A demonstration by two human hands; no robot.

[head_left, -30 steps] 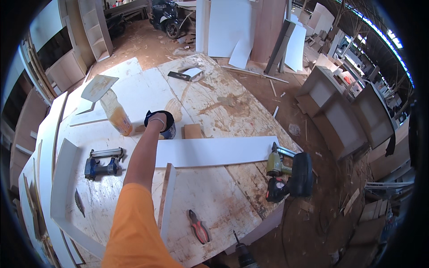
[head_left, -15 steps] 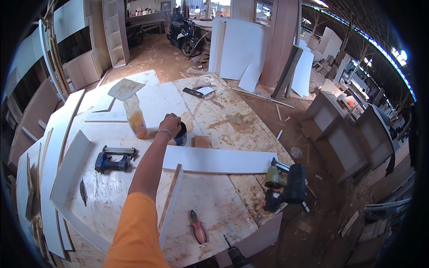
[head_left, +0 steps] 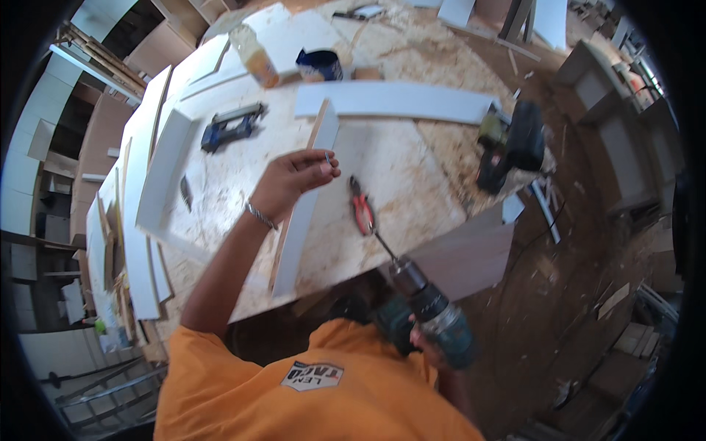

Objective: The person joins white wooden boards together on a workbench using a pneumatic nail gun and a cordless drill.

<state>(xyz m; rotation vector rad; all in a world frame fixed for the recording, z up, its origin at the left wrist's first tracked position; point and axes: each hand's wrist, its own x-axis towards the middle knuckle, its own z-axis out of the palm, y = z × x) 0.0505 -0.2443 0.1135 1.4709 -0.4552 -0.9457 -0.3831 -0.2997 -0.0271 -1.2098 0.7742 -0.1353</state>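
Observation:
My left hand [head_left: 288, 181] is raised above the bench, thumb and fingers pinching a small screw [head_left: 328, 157]. Below it a narrow white board [head_left: 309, 209] stands on its edge. At the lower right my right hand [head_left: 428, 347] grips the handle of a teal and black cordless drill [head_left: 434, 312], whose long bit points up and to the left. Close to the bit's tip lie red-handled pliers [head_left: 361, 209]. A dark blue tub [head_left: 321, 66], its top rim cut ragged, stands farther back. Part of my right hand is hidden behind the drill.
A blue nail gun [head_left: 232, 128] lies on the left of the bench, inside an upright white board frame [head_left: 162, 165]. A long white board [head_left: 397, 101] crosses the back. An olive nail gun [head_left: 494, 132] and a black tool [head_left: 526, 136] sit at the right edge. A bottle [head_left: 256, 59] stands behind.
My left hand has come back from the blue tub toward me, now with a screw in its fingers. The drill has risen into view in my right hand. The view has tilted downward.

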